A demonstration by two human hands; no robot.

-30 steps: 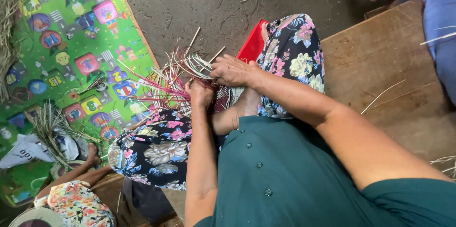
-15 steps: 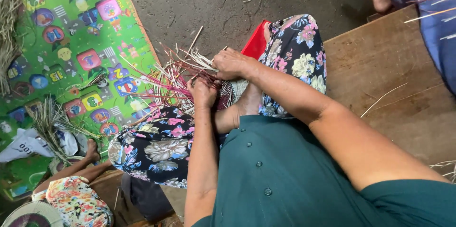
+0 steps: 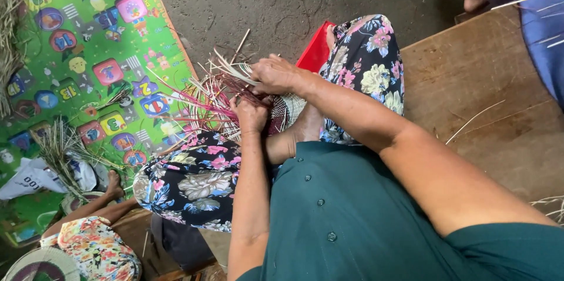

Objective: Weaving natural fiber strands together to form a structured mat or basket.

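Both hands worked one half-woven basket (image 3: 276, 113) in the lap: the left hand (image 3: 249, 115) was curled shut on its pink strands (image 3: 194, 101), the right hand (image 3: 273, 74) pinched pale strips (image 3: 232, 69) just above, too many to count.

The woven strips (image 3: 205, 101) lie on the lap, mat (image 3: 76, 69) left, bench (image 3: 487, 93) right.

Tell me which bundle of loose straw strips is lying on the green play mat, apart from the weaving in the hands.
The pale dry bundle at the mat's lower left, beside a white bag. The pink-and-cream strips are in both hands' grip.
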